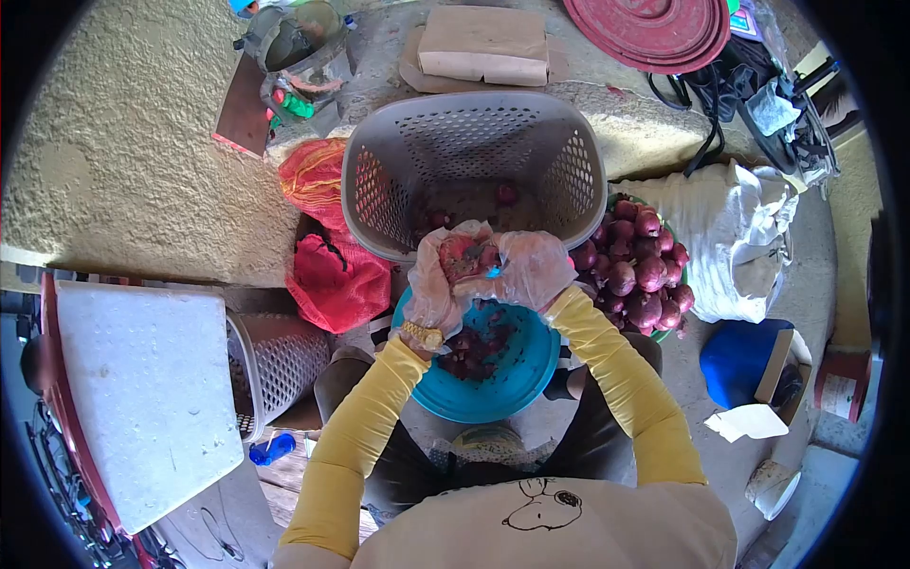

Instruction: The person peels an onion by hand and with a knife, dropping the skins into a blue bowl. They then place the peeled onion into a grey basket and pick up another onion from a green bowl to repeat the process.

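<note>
My left hand (438, 280), in a clear plastic glove, is closed around a red onion (460, 256) above the blue basin (542, 365). My right hand (536, 267), gloved the same way, meets it from the right with its fingers curled in. A small blue piece (493, 272) shows between the hands; what it belongs to is hidden. Dark red onion skins (474, 356) lie in the basin. Just beyond the hands stands a grey perforated basket (464, 109) with a few onions (506, 195) at its bottom.
A heap of red onions (649, 270) sits at the right beside a white sack (725, 237). Red mesh bags (336, 275) lie left of the basket. A second basket (284, 356) and a white board (142, 398) stand further left. Flattened cardboard (483, 43) lies behind.
</note>
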Demonstrator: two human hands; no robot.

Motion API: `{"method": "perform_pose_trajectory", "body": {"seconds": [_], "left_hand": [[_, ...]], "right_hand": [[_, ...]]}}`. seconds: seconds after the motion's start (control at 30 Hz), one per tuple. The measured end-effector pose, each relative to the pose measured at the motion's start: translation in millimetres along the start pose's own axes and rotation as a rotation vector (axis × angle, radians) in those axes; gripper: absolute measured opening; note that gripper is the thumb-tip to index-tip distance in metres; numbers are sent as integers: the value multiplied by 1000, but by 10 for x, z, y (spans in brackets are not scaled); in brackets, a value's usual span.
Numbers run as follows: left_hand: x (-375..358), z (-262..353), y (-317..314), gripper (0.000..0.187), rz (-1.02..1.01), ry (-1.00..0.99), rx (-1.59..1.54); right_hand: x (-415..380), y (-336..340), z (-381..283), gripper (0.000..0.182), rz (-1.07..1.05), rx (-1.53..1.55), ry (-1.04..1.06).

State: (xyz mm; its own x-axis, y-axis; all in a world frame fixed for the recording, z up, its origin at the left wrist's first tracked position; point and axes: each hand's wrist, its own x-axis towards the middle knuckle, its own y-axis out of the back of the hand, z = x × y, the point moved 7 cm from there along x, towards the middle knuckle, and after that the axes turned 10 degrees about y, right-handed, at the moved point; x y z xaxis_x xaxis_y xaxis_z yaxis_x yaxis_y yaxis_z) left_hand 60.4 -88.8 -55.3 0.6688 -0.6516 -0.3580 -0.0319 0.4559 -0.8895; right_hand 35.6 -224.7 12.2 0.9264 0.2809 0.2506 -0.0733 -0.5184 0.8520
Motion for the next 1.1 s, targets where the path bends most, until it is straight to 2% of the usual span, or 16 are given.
{"method": "perform_pose_trajectory", "body": {"seconds": [0.13, 0.2, 0.23, 0.3, 0.33, 0.4, 0.43, 0.5, 0.53, 0.6, 0.7, 0.73, 0.8, 0.9, 1.03, 1.1], "left_hand": [[-66, -35, -234, 54, -66, 33, -132], [-214, 83, -520, 43, -246, -130, 279], [-217, 113, -503, 43, -245, -132, 279], [-243, 222, -536, 36, -101, -427, 1125], [-208, 238, -517, 36, -101, -427, 1124], [-17, 62, -131, 37, 74, 127, 238], [67, -2, 36, 37, 75, 129, 237], [246, -2, 436, 38, 179, -55, 478], [172, 28, 269, 38, 179, -52, 478], [38, -54, -74, 39, 13, 136, 46], [19, 12, 29, 39, 137, -74, 250], [25, 9, 39, 39, 137, -75, 251], [37, -26, -4, 40, 9, -52, 0], [-12, 27, -29, 41, 6, -201, 29], [-35, 72, -104, 41, -51, -230, 41], [43, 80, -163, 40, -11, -160, 74]], "right_hand": [[16, 99, 24, 69, 26, 27, 23], [19, 154, 53, 69, 60, 48, 75], [25, 172, 56, 69, 60, 48, 76], [33, 152, 61, 69, -37, 11, 58], [33, 147, 64, 69, -37, 10, 58], [37, 109, 54, 68, -63, -31, 76], [32, 125, 36, 68, -64, -30, 75], [44, 174, -9, 67, -86, -107, 64], [41, 179, -24, 67, -86, -106, 61], [47, 167, -28, 67, -119, -115, 43], [41, 107, -34, 69, -153, -32, 16], [38, 81, -45, 69, -152, -32, 16], [31, 76, -79, 69, -39, -75, 30], [7, -18, -84, 71, 36, -44, 3], [17, -88, -17, 72, 9, 0, -50], [51, -65, 84, 70, -22, 56, -8]]}}
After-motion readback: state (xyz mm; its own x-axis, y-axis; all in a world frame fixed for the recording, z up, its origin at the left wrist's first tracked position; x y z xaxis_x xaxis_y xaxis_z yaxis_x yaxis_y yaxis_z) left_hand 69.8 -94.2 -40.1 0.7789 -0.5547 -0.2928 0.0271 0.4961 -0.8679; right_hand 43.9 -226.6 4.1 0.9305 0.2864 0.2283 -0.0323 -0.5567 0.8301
